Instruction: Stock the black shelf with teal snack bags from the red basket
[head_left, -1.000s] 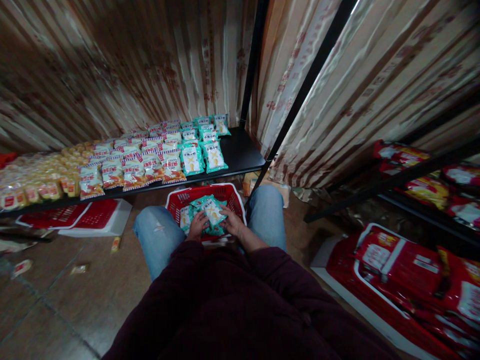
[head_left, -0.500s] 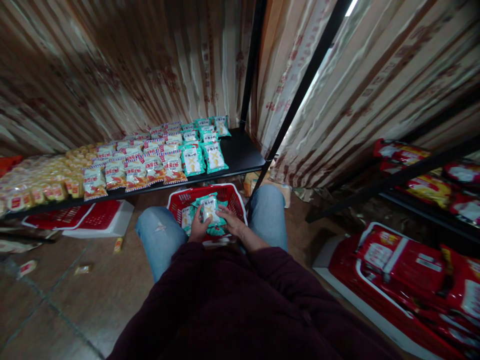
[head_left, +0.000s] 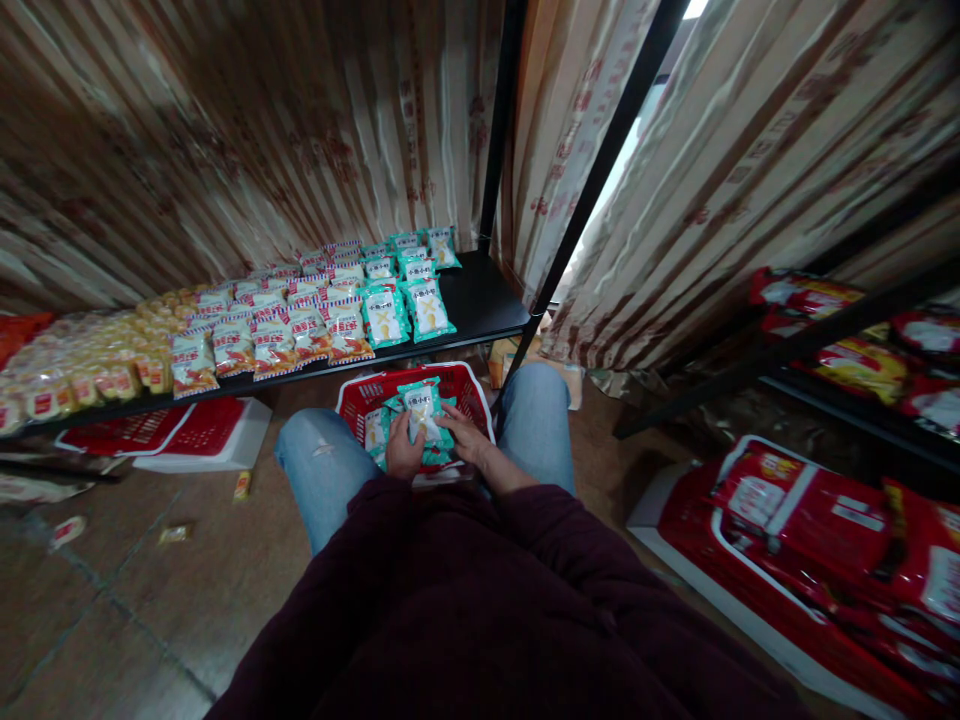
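Between my knees stands a red plastic basket (head_left: 474, 392) with several teal-and-white snack bags in it. Just over these, my left hand (head_left: 404, 449) and my right hand (head_left: 463, 435) hold one teal-and-white snack bag (head_left: 422, 405) by its two sides, its printed front facing up. The fingers of both hands are closed on its edges. On the black shelf (head_left: 480, 300) ahead, more teal snack bags (head_left: 385, 316) stand in rows, beside rows of orange-and-white snack bags (head_left: 274, 343).
Small yellow packs (head_left: 97, 360) crowd the shelf's left end. Below it lies a red basket (head_left: 202, 435) on a white box. A few small packets (head_left: 175, 535) are on the floor. At the right, a basket holds red bags (head_left: 840, 515). A black shelf post (head_left: 577, 240) rises ahead right.
Both hands stay on the same snack bag, which has shifted very slightly. The whole view has moved a little; the bags on the shelf stand as before.
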